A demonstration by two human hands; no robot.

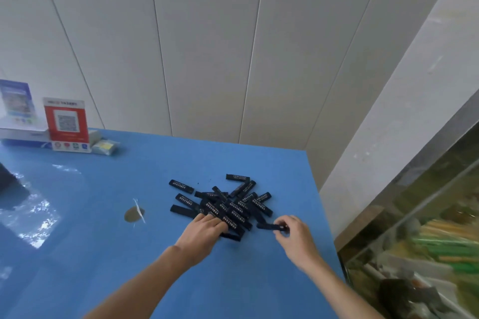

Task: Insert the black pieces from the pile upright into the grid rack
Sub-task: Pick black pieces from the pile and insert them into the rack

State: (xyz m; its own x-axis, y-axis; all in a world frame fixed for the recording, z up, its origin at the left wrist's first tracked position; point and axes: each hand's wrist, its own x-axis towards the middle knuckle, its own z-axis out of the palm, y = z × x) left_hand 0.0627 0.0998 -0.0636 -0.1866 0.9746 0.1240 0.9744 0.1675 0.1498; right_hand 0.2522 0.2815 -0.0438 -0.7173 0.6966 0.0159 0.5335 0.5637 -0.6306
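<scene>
Your right hand (293, 230) pinches 1 black piece (269, 226) by its end, just right of the pile (228, 204); your left hand (204, 230) rests fingers-down on the pile's near edge. The pieces look light, stiff and smooth: grip mid-length. No grid rack shows.

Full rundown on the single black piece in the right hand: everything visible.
The slim black rectangular piece lies roughly horizontal, low over the blue tabletop, just right of the pile of black pieces. The right hand pinches its right end. It looks like matte plastic; no print shows on it. Whether it touches the tabletop is unclear.
</scene>
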